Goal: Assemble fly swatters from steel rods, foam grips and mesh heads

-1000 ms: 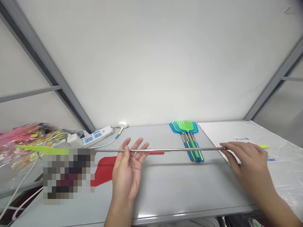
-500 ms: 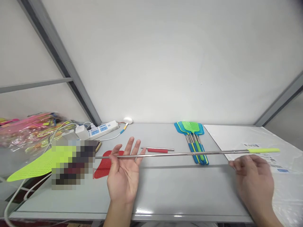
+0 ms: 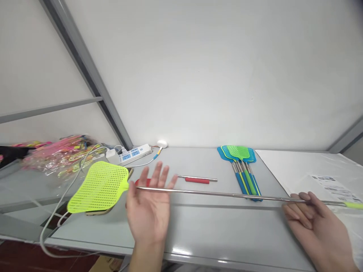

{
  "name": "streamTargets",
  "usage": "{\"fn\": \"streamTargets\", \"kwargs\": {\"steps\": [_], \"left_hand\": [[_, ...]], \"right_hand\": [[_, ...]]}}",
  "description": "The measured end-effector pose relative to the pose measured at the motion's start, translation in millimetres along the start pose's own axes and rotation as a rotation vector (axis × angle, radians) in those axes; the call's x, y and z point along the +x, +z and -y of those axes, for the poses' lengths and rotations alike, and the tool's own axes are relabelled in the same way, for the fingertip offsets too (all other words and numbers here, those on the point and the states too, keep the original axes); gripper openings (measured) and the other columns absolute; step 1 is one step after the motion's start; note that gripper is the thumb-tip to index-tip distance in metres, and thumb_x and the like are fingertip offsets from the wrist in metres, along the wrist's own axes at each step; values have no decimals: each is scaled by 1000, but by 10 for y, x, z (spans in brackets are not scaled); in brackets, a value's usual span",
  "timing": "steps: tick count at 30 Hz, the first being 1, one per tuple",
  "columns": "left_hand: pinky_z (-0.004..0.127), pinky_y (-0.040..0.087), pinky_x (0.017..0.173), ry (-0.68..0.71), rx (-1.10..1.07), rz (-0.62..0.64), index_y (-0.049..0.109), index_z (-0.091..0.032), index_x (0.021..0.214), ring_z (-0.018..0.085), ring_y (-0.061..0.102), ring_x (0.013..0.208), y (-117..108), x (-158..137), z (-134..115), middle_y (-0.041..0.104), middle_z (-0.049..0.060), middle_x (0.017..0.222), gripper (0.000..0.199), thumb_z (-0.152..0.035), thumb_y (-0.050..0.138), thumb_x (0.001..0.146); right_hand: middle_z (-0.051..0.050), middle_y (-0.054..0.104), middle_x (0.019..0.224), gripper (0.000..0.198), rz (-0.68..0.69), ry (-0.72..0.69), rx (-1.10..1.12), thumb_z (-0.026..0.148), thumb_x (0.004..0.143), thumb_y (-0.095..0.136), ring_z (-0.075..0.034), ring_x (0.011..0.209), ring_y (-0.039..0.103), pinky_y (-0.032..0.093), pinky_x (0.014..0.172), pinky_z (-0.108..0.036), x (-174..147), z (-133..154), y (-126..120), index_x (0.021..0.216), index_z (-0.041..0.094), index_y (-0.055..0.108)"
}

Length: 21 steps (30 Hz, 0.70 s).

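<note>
A yellow-green fly swatter [image 3: 100,187] with a long, drawn-out metal rod lies level across both my hands. My left hand [image 3: 150,211] is palm up near the swatter's head, fingers spread, holding the rod at the thumb. My right hand [image 3: 320,223] has its fingers bent against the rod near the yellow-green handle [image 3: 353,205], which runs out at the right edge. Partly hidden behind my left hand is a red swatter head [image 3: 143,183]. Beyond the rod lie a red grip [image 3: 197,181] and a thin metal rod [image 3: 202,178].
Several blue and green fly swatters [image 3: 239,153] are stacked at the back. A power strip [image 3: 136,154] with white cables stands back left, near plastic-wrapped colourful items [image 3: 65,151]. A dark flat object [image 3: 99,213] lies under the yellow-green head. White sheeting [image 3: 286,166] covers the right side.
The view has turned left, so the table's things sit further right. My right hand has turned palm up and now touches the rod beside the handle. The swatter's head shows more face-on.
</note>
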<state>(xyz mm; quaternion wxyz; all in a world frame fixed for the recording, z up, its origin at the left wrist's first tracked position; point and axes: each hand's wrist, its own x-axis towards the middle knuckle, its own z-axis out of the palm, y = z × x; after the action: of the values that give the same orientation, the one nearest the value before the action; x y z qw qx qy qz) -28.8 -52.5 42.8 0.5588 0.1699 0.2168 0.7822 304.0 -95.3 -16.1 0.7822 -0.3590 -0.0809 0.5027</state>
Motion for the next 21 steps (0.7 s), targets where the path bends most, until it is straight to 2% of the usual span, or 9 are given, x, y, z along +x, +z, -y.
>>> {"fn": "streamTargets", "kwargs": {"steps": [4, 8, 14, 17, 21], "left_hand": [[51, 46, 102, 220, 16, -182, 63, -23, 112, 27, 50, 128, -95, 112, -238, 58, 7, 135, 40, -50, 42, 92], [49, 47, 102, 313, 81, -210, 63, -29, 117, 25, 50, 127, -180, 165, -250, 55, 0, 138, 39, -49, 37, 95], [40, 48, 99, 279, 153, -284, 65, -25, 112, 21, 57, 118, -223, 243, -98, 57, 4, 135, 34, -44, 42, 97], [35, 50, 94, 272, 190, -276, 67, -23, 111, 20, 61, 111, -193, 178, 56, 60, 6, 132, 32, -42, 45, 97], [36, 53, 87, 96, 193, -220, 64, -22, 116, 22, 62, 110, -119, -33, 349, 62, 10, 129, 34, -44, 51, 94]], "right_hand": [[8, 28, 57, 10, -78, -20, -43, 23, 84, 62, -7, 43, 17, 32, 39, -21, 30, -16, -27, 80, 21, 53], [7, 23, 57, 12, -48, -74, -129, 26, 84, 61, -8, 44, 13, 29, 39, -22, 51, -35, -45, 77, 21, 52], [7, 22, 59, 17, -58, -111, -108, 24, 87, 58, -10, 46, 10, 29, 37, -21, 28, -20, 3, 73, 22, 49], [7, 21, 61, 16, -1, -99, -73, 22, 87, 58, -10, 47, 7, 29, 37, -20, 0, -67, 32, 74, 22, 48], [8, 21, 63, 13, 100, -40, -70, 21, 87, 60, -9, 48, 9, 30, 39, -20, -47, -150, 79, 79, 21, 49]]}}
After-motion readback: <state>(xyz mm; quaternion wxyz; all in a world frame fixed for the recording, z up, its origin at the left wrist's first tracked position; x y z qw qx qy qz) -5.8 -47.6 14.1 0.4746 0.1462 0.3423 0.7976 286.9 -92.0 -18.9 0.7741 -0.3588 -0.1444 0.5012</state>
